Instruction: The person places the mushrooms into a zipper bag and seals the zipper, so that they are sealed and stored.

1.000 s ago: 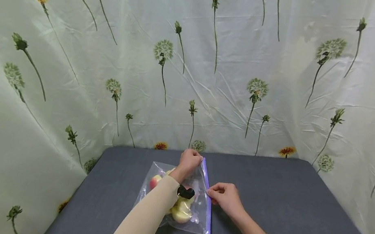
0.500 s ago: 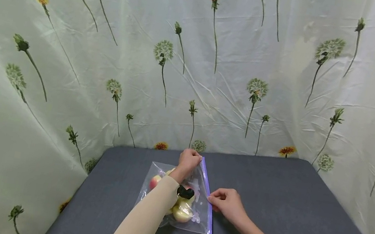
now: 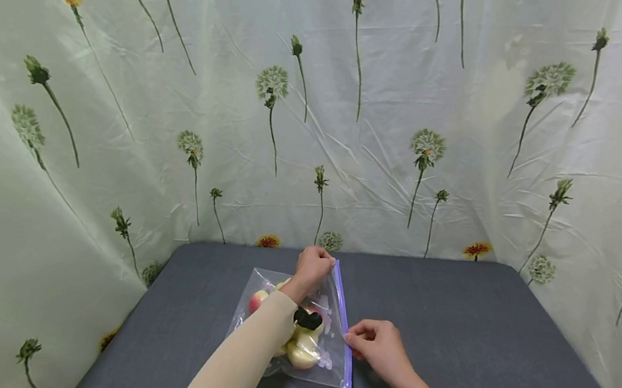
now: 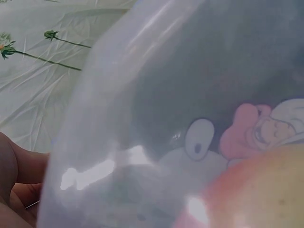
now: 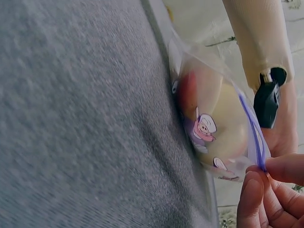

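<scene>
A clear plastic zip bag [image 3: 331, 363] holding several yellow-and-red apples [image 3: 302, 352] lies on the table. Purple zip strip [image 3: 341, 295] runs along its right side. My left hand [image 3: 313, 268] grips the far end of this strip. Lower down, the thumb and fingers of my right hand [image 3: 380, 348] pinch the strip; the right wrist view shows the purple zip [image 5: 256, 137] between them. Cartoon pig prints [image 5: 204, 128] mark the bag. In the left wrist view an apple [image 4: 266, 190] shows blurred through the film. My left forearm covers part of the bag.
The dark grey table [image 3: 454, 300] extends around the bag. A white curtain [image 3: 377, 95] with dandelion prints hangs behind it and at both sides. Black wrist cameras [image 3: 308, 319] sit on both wrists.
My right hand has slid along the purple zip strip toward the near end of the bag, pinching it. The left hand stays at the far end, nearly still.
</scene>
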{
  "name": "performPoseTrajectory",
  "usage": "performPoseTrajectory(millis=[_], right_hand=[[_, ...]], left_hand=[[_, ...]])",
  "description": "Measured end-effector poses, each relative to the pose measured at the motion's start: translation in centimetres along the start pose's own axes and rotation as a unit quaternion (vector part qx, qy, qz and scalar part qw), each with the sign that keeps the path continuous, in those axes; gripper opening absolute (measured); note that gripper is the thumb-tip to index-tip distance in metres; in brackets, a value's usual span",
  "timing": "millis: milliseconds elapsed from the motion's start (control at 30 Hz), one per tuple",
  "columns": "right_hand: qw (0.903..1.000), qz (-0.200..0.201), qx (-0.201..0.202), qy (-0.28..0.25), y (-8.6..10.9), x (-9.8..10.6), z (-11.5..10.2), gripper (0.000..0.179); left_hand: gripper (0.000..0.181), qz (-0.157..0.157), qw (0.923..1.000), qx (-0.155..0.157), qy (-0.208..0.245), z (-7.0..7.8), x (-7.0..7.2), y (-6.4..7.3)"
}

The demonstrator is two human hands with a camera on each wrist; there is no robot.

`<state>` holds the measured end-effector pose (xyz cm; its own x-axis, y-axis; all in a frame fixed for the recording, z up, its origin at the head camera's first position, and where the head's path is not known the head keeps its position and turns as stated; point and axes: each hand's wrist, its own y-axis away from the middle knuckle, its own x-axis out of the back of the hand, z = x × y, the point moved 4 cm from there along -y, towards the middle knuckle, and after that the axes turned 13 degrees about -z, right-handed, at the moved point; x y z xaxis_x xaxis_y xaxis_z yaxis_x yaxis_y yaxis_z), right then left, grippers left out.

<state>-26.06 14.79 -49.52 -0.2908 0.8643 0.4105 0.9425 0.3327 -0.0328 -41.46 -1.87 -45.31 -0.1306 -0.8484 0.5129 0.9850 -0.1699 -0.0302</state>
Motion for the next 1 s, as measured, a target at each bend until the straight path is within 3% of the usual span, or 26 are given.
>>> performPoseTrajectory(millis=[400,1000], right_hand=[[0.9996,-0.015,0.023,0.008,1.9,-0.1,-0.7,0.010],[0.9984,-0.038,0.035,0.022,5.5,0.3,-2.1,0.012]], left_hand=[[0.019,0.008,0.9998,-0.003,-0.017,0.4,0.0,-0.5],[0.016,0.010,0.9999,0.003,-0.008,1.2,-0.2,-1.2]])
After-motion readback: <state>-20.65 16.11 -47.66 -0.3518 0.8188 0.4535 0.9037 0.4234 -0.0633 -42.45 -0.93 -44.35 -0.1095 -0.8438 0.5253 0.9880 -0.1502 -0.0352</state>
